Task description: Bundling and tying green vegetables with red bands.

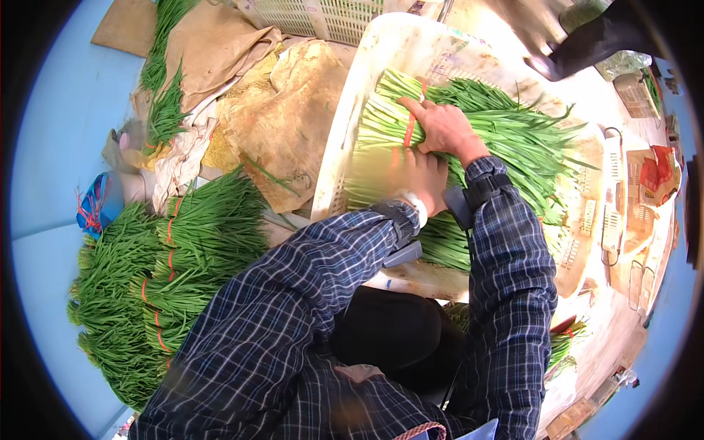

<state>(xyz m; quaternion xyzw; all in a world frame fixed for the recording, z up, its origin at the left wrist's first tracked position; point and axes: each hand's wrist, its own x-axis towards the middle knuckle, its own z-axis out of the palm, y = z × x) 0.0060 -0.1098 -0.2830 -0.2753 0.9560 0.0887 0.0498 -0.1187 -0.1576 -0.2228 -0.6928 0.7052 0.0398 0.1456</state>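
Note:
Bundles of garlic chives lie in a white plastic crate, pale stem ends to the left and green leaves to the right. Orange-red ties cross the stems. My right hand is on top of the far bundle, its thumb and fingers curved over the stems beside the tie; the underside of the grip is hidden. Just nearer to me, my left hand lies over the neighbouring stems. Motion smears its fingers, so their hold does not show.
Tied chive bundles are stacked at the left, beside a blue plastic bag. Stained brown sacking covers the floor left of the crate. Another slatted crate stands beyond. At the upper right is a person's dark-clad leg.

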